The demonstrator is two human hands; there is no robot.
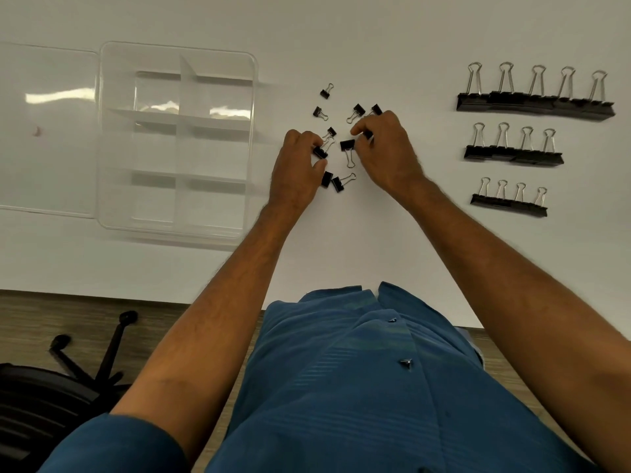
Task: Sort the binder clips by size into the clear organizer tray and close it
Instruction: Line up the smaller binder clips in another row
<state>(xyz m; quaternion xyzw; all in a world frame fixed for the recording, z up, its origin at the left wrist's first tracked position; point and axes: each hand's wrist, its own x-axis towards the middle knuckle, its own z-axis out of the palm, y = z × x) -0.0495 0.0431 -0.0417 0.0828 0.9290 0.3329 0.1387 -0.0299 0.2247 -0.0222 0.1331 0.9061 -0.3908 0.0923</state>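
Between the two hands, at the middle of the white bench [341, 240], lies a loose scatter of small binder clips [348, 150]. From the head view, the left hand [297, 172] has its fingers [316, 139] curled down onto one small clip [321, 151] and looks to be pinching it. The right hand [386, 148] is curled too, fingertips on a dark clip [368, 134] at the near edge of the scatter; whether it has a true grip or only touches it, I cannot tell.

To the left sits the clear organizer tray [252, 138], lid [47, 131] swung open flat beside it, every compartment bare. To the right, well apart from the scatter, three rows of larger clips stand lined up: the biggest row [536, 102] farthest, a middle row [512, 155], and a smaller row [508, 204] nearest.

The step in hand appears to be gathering the small clips. It would go best by pinching each on its black body rather than the wire loops, which swing, and by collecting several before carrying them to one tray compartment. Two sizes seem mixed in the scatter, so they deserve checking before they drop in.

Below the bench edge, a blue shirt [358, 387] and a black chair base [85, 356] show.
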